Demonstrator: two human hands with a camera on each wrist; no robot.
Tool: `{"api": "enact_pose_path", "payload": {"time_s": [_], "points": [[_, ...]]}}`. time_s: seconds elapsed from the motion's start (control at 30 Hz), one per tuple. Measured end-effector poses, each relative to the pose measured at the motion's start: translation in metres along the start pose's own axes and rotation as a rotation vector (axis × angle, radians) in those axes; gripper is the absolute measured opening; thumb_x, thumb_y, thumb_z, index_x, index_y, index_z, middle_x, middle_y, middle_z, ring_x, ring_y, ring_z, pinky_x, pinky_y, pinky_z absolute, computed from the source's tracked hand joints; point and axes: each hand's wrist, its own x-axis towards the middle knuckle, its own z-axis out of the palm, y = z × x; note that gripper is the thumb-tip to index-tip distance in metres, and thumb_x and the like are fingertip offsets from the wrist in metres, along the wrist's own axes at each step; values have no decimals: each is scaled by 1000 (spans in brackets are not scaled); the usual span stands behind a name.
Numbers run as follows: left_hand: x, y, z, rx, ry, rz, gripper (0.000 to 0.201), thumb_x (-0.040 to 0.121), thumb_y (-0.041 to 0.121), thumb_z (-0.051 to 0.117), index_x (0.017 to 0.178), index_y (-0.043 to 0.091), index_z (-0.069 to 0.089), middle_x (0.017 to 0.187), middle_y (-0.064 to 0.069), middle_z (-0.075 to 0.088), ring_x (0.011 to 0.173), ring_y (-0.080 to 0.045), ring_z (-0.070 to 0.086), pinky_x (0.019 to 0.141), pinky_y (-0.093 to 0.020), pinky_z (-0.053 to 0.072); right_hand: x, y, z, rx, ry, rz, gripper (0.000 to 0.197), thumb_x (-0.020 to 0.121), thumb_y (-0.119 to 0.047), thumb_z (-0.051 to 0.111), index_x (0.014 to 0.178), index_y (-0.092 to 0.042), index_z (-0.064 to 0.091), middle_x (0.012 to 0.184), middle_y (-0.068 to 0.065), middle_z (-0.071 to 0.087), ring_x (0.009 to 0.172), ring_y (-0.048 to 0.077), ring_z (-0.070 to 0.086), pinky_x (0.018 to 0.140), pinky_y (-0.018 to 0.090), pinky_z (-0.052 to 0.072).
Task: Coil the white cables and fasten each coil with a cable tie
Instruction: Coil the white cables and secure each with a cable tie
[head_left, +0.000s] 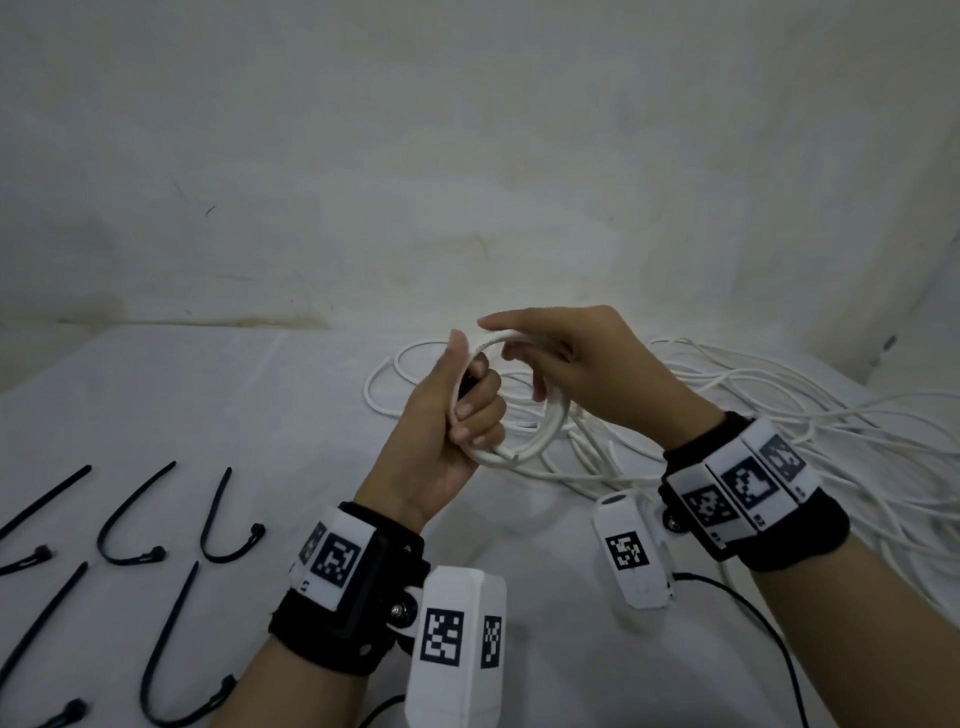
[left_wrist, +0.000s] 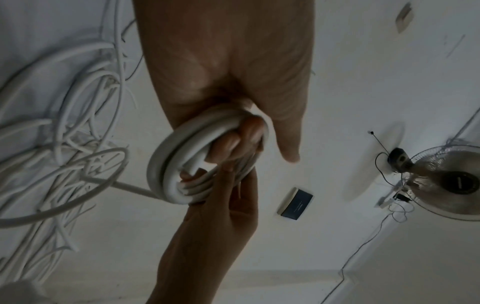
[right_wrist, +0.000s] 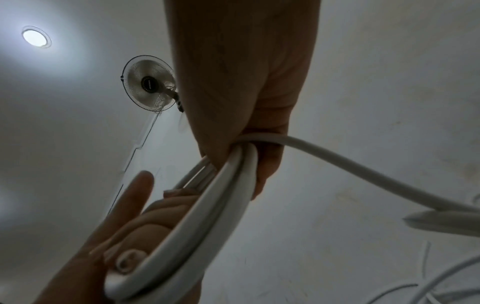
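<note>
A small coil of white cable (head_left: 522, 453) hangs upright over the white-covered table (head_left: 208, 395). My left hand (head_left: 467, 410) grips its left side with curled fingers and a raised thumb. My right hand (head_left: 519, 343) pinches a strand at the coil's top, thumb over it. In the left wrist view my left hand's fingers (left_wrist: 241, 139) wrap the coil (left_wrist: 166, 164) while the right hand (left_wrist: 223, 205) reaches in from below. In the right wrist view the coil (right_wrist: 207, 216) runs between both hands, and a loose tail (right_wrist: 363, 170) trails off right.
A tangle of loose white cables (head_left: 779, 415) spreads over the table's right half, behind the hands. Several black cable ties (head_left: 130, 514) lie in rows at the left front. A thin black wire (head_left: 753, 613) runs from the right wrist. A wall fan (right_wrist: 150, 86) is overhead.
</note>
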Motion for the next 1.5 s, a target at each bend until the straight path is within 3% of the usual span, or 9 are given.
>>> {"api": "enact_pose_path", "payload": {"time_s": [0.1, 0.47, 0.6, 0.77, 0.87, 1.03, 1.2, 1.3, 1.5], "points": [[0, -1, -1, 135, -13, 69, 20, 87, 26, 56, 76, 14, 45, 48, 9, 30, 38, -1, 30, 40, -14, 34, 2, -1, -2, 19, 26, 10, 30, 92, -2, 55, 118, -12, 65, 81, -2, 68, 53, 10, 64, 58, 16, 51], [2, 4, -4, 290, 143, 109, 42, 69, 53, 50, 75, 12, 46, 47, 8, 30, 41, -5, 39, 44, -17, 41, 7, -4, 4, 339, 13, 159, 19, 95, -14, 55, 106, -12, 70, 65, 2, 62, 48, 17, 64, 48, 18, 46], [2, 4, 0, 229, 124, 147, 37, 74, 49, 47, 68, 15, 35, 47, 8, 23, 37, -3, 25, 38, -14, 30, 8, -4, 5, 516, -97, 286, 30, 94, -28, 52, 103, -2, 63, 58, -1, 55, 50, 19, 61, 50, 23, 46], [1, 5, 1, 217, 78, 175, 37, 77, 49, 44, 66, 17, 30, 45, 9, 21, 37, -2, 20, 38, -15, 23, 11, -5, -2, 816, -359, 450, 55, 67, -61, 51, 81, -8, 49, 50, -4, 47, 51, 16, 56, 58, 25, 49], [1, 4, 3, 199, 70, 167, 36, 78, 48, 44, 66, 17, 30, 45, 9, 21, 36, -2, 20, 39, -15, 22, 12, -8, -8, 956, -431, 495, 52, 71, -63, 45, 77, -11, 42, 48, -5, 42, 47, 14, 52, 60, 25, 49], [0, 5, 6, 173, 78, 141, 35, 77, 46, 46, 65, 18, 29, 45, 8, 21, 36, -3, 20, 38, -15, 25, 9, -16, -8, 1069, -369, 557, 42, 83, -51, 39, 78, -10, 45, 51, -1, 47, 50, 16, 55, 54, 23, 48], [-1, -2, 11, 181, 70, 121, 33, 77, 44, 47, 67, 17, 30, 47, 7, 23, 39, -4, 23, 40, -16, 29, 7, -25, -12, 1142, -297, 694, 32, 85, -40, 47, 67, -14, 44, 41, -7, 30, 33, 7, 26, 42, 21, 23], [-2, -6, 17, 210, 22, 101, 33, 77, 43, 47, 67, 16, 31, 47, 7, 24, 40, -5, 25, 41, -16, 31, 2, -28, -18, 1048, -293, 741, 44, 81, -51, 50, 56, -16, 40, 35, -8, 22, 29, 6, 18, 43, 23, 16], [-4, -12, 27, 292, -27, 75, 35, 76, 45, 48, 66, 18, 28, 47, 8, 22, 38, -4, 22, 39, -17, 29, -17, -32, -27, 1106, -275, 759, 54, 72, -59, 51, 45, -18, 29, 33, -7, 19, 28, 7, 16, 37, 20, 17]]}}
